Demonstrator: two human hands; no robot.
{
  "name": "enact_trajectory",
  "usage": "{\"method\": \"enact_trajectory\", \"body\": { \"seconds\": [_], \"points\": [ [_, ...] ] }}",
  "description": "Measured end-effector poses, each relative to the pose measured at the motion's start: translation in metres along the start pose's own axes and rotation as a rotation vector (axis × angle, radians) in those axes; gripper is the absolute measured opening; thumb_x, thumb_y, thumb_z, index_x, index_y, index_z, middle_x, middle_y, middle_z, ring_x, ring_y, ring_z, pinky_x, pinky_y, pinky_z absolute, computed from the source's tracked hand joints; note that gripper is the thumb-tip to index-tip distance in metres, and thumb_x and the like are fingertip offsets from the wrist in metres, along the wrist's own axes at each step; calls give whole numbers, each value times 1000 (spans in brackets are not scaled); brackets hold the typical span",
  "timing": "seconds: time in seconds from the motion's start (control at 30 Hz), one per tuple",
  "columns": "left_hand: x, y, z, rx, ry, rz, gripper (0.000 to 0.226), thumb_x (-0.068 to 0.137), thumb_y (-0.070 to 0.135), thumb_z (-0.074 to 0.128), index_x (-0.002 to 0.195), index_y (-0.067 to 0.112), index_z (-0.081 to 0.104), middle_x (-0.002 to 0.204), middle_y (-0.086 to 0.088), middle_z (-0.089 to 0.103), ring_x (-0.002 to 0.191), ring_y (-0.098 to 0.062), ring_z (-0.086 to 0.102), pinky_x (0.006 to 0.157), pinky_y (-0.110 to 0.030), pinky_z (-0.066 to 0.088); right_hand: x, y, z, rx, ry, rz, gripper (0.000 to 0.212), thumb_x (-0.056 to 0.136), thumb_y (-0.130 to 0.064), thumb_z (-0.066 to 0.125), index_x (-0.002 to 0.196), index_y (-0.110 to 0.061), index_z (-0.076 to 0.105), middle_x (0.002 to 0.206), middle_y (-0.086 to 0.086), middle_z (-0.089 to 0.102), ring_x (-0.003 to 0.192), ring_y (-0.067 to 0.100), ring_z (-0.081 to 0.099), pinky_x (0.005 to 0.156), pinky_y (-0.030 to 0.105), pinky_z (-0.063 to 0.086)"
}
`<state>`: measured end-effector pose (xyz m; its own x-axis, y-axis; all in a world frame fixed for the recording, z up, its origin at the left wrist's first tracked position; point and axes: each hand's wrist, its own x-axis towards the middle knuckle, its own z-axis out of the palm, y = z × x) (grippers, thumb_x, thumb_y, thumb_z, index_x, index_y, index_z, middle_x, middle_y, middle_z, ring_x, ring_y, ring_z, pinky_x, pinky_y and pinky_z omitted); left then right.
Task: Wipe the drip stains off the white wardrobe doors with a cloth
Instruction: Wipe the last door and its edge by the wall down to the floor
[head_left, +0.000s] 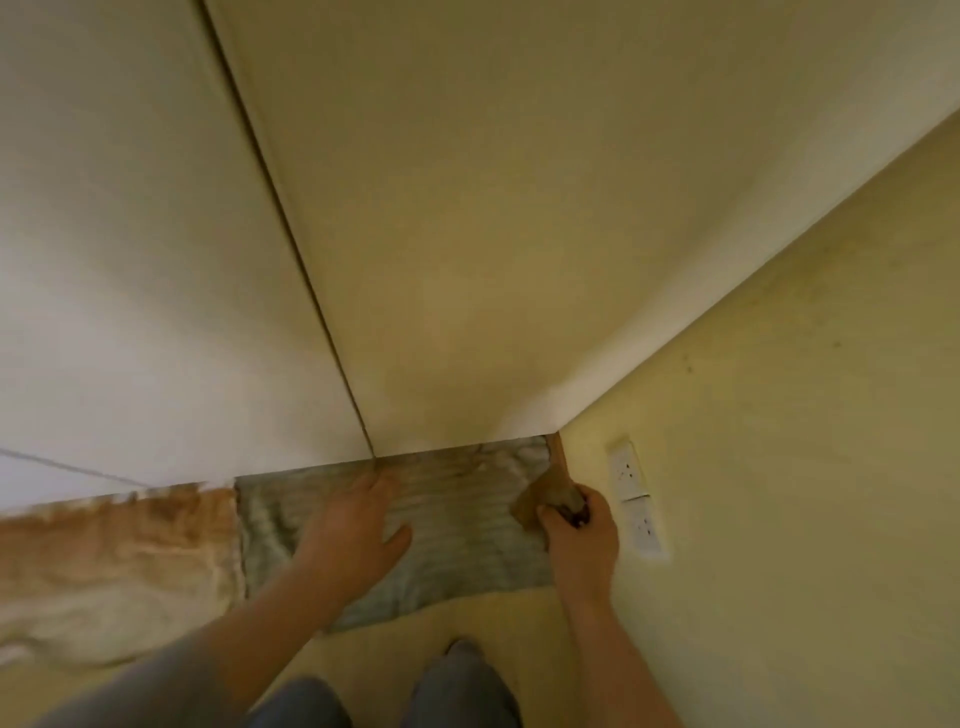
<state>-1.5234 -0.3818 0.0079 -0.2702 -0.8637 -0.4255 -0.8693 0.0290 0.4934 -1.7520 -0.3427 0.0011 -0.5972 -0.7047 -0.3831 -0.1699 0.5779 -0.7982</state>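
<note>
Two white wardrobe doors fill the upper view: the left door and the right door, split by a dark vertical gap. I make out no drip stains on them in this blurred frame. My right hand is closed around a crumpled tan cloth, low down beside the bottom right corner of the right door, near the wall. My left hand hangs with fingers spread and nothing in it, below the bottom edge of the doors, over the rug.
A yellow wall meets the wardrobe on the right and carries two white sockets close to my right hand. A grey rug and an orange-white rug lie on the floor. My knees show at the bottom.
</note>
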Motion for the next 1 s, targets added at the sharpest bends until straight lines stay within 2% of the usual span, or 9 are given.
{"method": "enact_trajectory", "body": {
  "seconds": [0.07,0.13,0.27,0.37,0.47,0.53,0.73,0.9,1.0],
  "points": [
    [-53,27,-52,-48,-3,-47,60,99,41,53,152,23,32,151,0,42,126,-18,51,100,-26,41,-43,-50,-30,-33,-55,19,39,85,-4,69,122,-7,60,106,9,67,96,30,64,85,47,56],
    [-109,49,-95,-74,26,-102,56,99,39,53,149,21,37,146,-1,48,116,-16,57,94,-26,44,-85,-95,-59,-83,-112,12,43,85,-7,71,127,-7,58,112,12,66,100,33,64,88,50,55],
    [-223,78,-176,-211,122,-247,48,98,35,56,143,21,46,137,2,53,117,-13,54,89,-19,40,-166,-183,-98,-199,-259,-79,44,85,-11,73,126,-10,58,117,8,64,106,26,61,90,38,52],
    [-298,70,-211,-345,266,-379,49,96,36,61,141,20,51,138,1,55,122,-15,55,98,-29,46,-225,-232,-91,-261,-431,-163,38,86,-12,72,121,-15,58,112,0,61,106,18,57,87,27,46],
    [-364,36,-239,-418,471,-492,45,94,33,64,136,20,56,134,2,58,119,-15,57,96,-31,48,-288,-269,-50,-294,-656,-295,27,87,-12,71,108,-23,58,102,-8,62,90,4,58,68,12,42],
    [-402,9,-257,-480,574,-547,43,94,30,64,135,21,56,132,3,59,117,-13,57,96,-32,48,-330,-290,-14,-312,-753,-395,26,87,-11,70,104,-25,58,98,-11,62,88,-1,56,66,12,42],
    [-557,-117,-299,-486,776,-725,47,93,31,63,137,18,54,135,2,57,120,-14,56,97,-29,45,-508,-329,111,-294,-932,-612,26,84,-4,70,102,-20,59,91,-9,62,84,11,59,67,15,41],
    [-665,-199,-312,-533,910,-918,43,93,28,63,134,19,56,132,1,59,116,-16,58,91,-29,47,-640,-326,184,-362,-1188,-634,22,86,-2,65,103,-16,60,86,0,64,68,11,60,53,13,44],
    [-705,-235,-317,-549,938,-970,44,94,32,62,136,21,54,135,4,58,118,-14,57,92,-27,46,-692,-333,225,-392,-1255,-671,20,85,-3,66,99,-17,61,87,2,66,69,14,61,53,13,45]
  ]
}}
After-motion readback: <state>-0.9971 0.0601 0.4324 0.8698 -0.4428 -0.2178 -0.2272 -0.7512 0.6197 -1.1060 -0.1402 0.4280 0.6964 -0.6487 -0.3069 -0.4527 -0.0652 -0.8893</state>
